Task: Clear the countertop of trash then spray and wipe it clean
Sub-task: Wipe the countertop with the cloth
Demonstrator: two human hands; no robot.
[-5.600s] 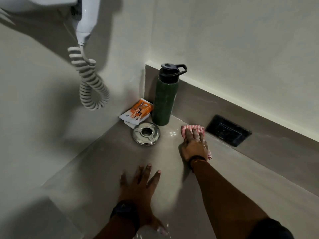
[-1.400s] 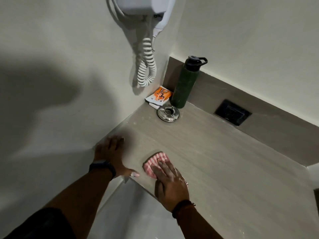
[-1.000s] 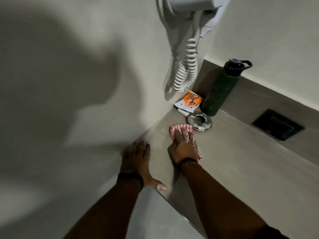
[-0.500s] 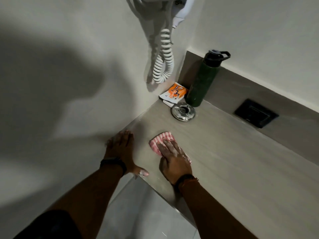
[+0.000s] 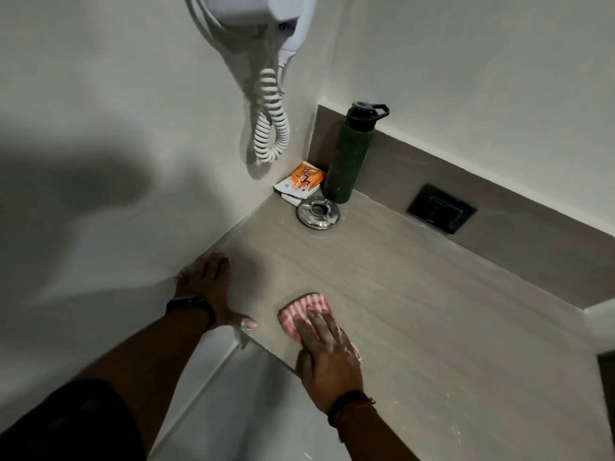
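A pink-and-white striped cloth (image 5: pixel 301 311) is lying near the front edge of the worktop (image 5: pixel 432 311), toward its left end. The right hand (image 5: pixel 327 356) is pressing down on it, fingers straight and spread flat over the fabric, gripping nothing; only the cloth's far end is showing past the fingertips. The forearm is reaching in from the lower right, with a dark corded bracelet (image 5: pixel 347 405) at the wrist.

The left hand (image 5: pixel 208 287) is resting flat on the worktop's left edge where it meets the wall, fingers extended and holding nothing, the thumb lying along the front edge. A black wristband (image 5: pixel 191 306) is circling that wrist.

The worktop is showing a matte, grey-beige grain with pale smears. In its far left corner, a tall dark green bottle (image 5: pixel 346 161) with a black looped cap is standing upright; an orange-and-white packet (image 5: pixel 301 183) is leaning just beside it. A round, shiny metal dish (image 5: pixel 317 213), possibly an ashtray, is sitting just in front of them. A black socket plate (image 5: pixel 441 208) is sitting in the backsplash (image 5: pixel 499 207), and a white wall-mounted dryer (image 5: pixel 263 11) is trailing a coiled cord (image 5: pixel 271 124) above the corner.
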